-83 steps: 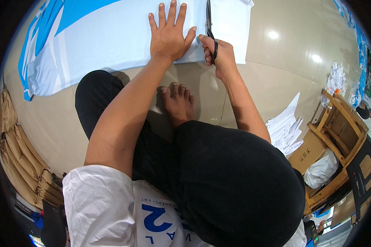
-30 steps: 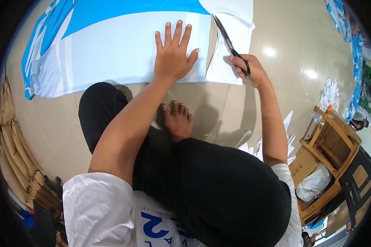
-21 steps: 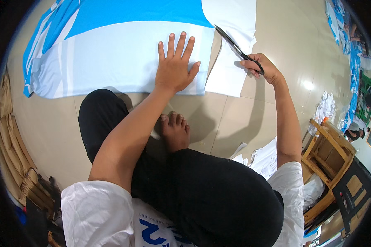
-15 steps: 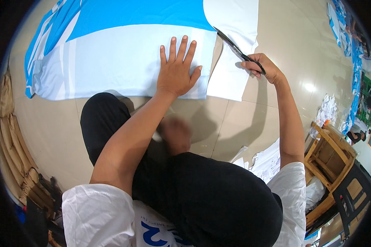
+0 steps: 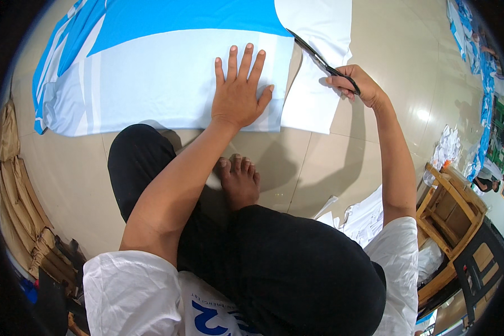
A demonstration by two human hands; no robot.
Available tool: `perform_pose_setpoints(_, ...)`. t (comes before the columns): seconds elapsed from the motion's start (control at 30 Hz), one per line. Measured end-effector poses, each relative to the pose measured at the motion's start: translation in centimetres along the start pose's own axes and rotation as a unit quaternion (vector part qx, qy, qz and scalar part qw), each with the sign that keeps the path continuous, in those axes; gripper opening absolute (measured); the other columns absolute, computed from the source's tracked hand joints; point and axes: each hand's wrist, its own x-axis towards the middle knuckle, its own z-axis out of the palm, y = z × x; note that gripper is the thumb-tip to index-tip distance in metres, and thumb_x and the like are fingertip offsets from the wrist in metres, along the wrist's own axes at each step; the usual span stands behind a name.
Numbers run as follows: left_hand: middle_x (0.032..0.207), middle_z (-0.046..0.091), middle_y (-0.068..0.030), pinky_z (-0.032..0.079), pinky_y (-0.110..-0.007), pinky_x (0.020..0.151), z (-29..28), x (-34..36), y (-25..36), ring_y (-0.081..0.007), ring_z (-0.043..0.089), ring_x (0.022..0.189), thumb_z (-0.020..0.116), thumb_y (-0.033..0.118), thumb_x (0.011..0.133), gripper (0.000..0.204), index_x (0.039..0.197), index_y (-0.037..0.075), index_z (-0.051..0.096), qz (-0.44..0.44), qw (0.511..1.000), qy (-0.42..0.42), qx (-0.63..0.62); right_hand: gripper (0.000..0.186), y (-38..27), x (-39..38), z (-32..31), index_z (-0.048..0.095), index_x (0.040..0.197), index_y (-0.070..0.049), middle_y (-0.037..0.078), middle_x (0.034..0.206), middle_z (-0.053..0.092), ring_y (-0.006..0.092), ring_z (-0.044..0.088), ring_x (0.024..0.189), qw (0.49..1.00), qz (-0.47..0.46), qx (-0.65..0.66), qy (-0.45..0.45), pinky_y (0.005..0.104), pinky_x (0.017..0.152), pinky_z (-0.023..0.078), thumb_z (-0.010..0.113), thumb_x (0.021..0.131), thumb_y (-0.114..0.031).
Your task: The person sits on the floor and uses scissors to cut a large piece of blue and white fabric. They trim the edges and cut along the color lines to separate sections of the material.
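Observation:
A large blue and pale-blue fabric panel (image 5: 157, 78) lies spread over the tiled floor in front of me. My left hand (image 5: 239, 92) rests flat on its pale part, fingers spread. My right hand (image 5: 361, 87) is closed around the handles of black scissors (image 5: 318, 59). Their blades point up and left, with the tips at the curved border between the blue fabric and the white margin (image 5: 313, 89). Below the blades, this white strip stands apart from the pale-blue edge, with a narrow wedge of floor between them.
My bare foot (image 5: 241, 180) is on the floor near the fabric's lower edge. White scraps (image 5: 364, 217) lie by my right arm, with another white pile (image 5: 447, 147) farther right. A wooden stool (image 5: 451, 210) stands at the right. Brown wrapped bundles (image 5: 18, 193) line the left side.
The scissors have moved slightly up and left along the blue border, my right hand with them. My left hand stays flat, a little higher in view. My foot, blurred before, is now still.

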Motion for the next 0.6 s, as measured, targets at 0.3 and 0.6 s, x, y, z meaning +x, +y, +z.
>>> perform_pose_setpoints(0.3, 0.184, 0.024, -0.0189, 0.009, -0.07, 0.134, 0.0, -0.1, -0.1, -0.0454, 0.013, 0.17, 0.053, 0.054, 0.109, 0.083, 0.178, 0.016, 0.027, 0.001, 1.0, 0.001, 0.007, 0.035, 0.2, 0.2, 0.1, 0.067, 0.072, -0.011, -0.005, 0.057, 0.056, 0.0027, 0.044, 0.042, 1.0, -0.007, -0.008, 0.0, 0.0199, 0.041, 0.032, 0.085, 0.096, -0.029)
perform_pose_setpoints(0.6, 0.183, 0.025, -0.0193, 0.01, -0.07, 0.134, 0.0, 0.0, 0.0, -0.0459, 0.015, 0.17, 0.053, 0.053, 0.109, 0.082, 0.177, 0.015, 0.029, 0.0, 1.0, 0.007, -0.004, 0.036, 0.2, -0.2, 1.1, 0.067, 0.072, -0.011, -0.005, 0.056, 0.055, 0.0032, 0.043, 0.043, 1.0, 0.0, -0.005, 0.012, 0.0205, 0.041, 0.031, 0.085, 0.096, -0.03)
